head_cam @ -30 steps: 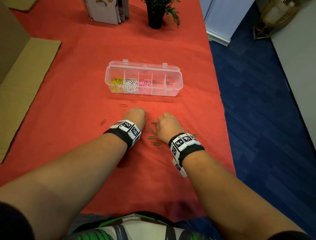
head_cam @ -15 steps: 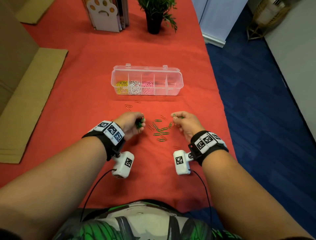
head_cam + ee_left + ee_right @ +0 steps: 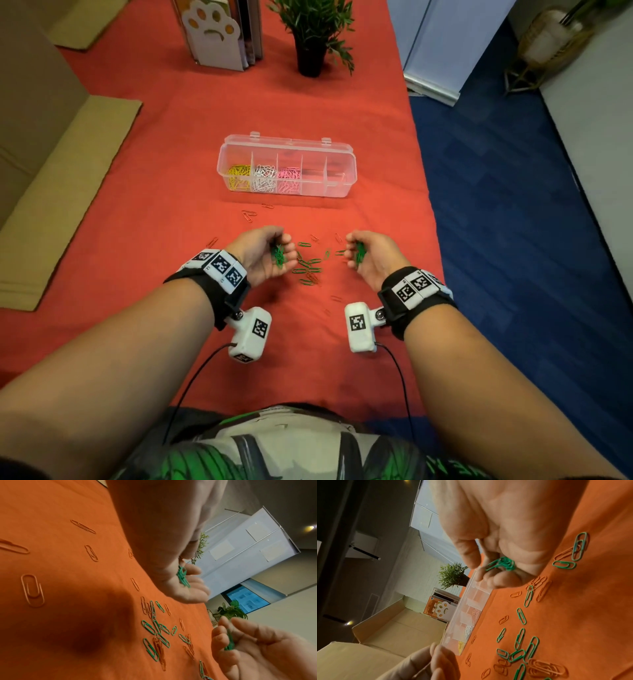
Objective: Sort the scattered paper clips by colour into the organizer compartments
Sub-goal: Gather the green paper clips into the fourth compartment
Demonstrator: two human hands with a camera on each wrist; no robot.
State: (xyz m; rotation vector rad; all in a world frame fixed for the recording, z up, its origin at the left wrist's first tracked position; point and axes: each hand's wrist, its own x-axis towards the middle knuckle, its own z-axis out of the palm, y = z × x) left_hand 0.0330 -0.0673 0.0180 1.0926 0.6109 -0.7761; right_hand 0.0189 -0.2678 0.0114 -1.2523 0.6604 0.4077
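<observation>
While both palms face up over the red cloth [image 3: 144, 260] in the head view, the left hand [image 3: 263, 255] cups a small bunch of green clips [image 3: 279, 255] in curled fingers, and the right hand [image 3: 368, 257] cups its own green bunch [image 3: 359, 253] the same way. Between the hands lie loose green clips [image 3: 310, 263], with orange clips [image 3: 249, 215] scattered nearer the organizer [image 3: 287, 144]. That clear box sits beyond the hands, lid open; its three left compartments hold yellow, white and pink clips, and the two right ones look bare, though glare makes that uncertain.

From the left wrist, green clips rest across the left hand's bent fingers [image 3: 192, 588].

From the right wrist, thumb and fingers close loosely round the tangled green bunch [image 3: 503, 563], above loose clips on the cloth.
</observation>
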